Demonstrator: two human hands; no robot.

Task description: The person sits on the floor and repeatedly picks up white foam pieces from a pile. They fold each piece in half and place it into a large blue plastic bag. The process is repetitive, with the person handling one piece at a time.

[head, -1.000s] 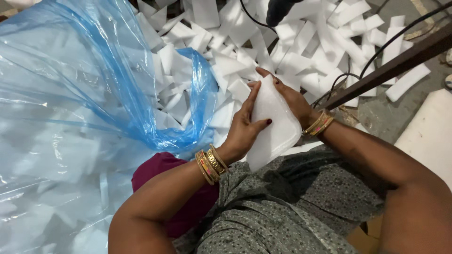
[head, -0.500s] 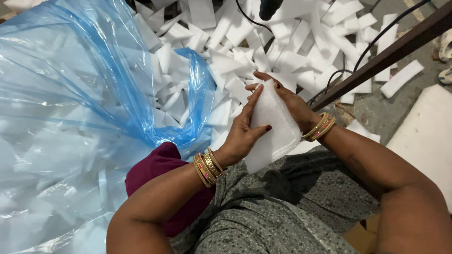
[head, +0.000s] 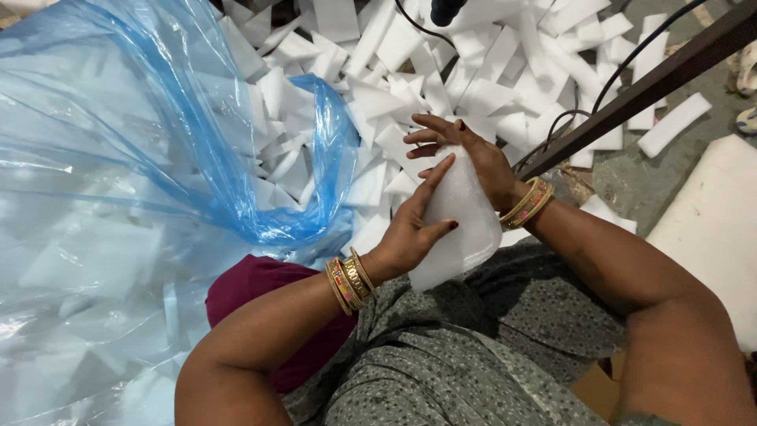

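A white foam piece, rounded at its near end, is upright over my lap. My left hand grips its left side, index finger stretched up along its face. My right hand cups its top and back, fingers spread over the far edge. Gold bangles circle both wrists. Just left of my hands gapes the mouth of a big clear blue plastic bag, with white foam strips showing through it.
A heap of white foam offcuts covers the floor beyond my hands. A dark wooden bar slants across the upper right with black cables beside it. A large white foam slab lies at right. Maroon cloth sits by my knee.
Both hands have shifted slightly on the foam piece; the right hand's fingers have spread wider over its top. The piece stays held over my lap.
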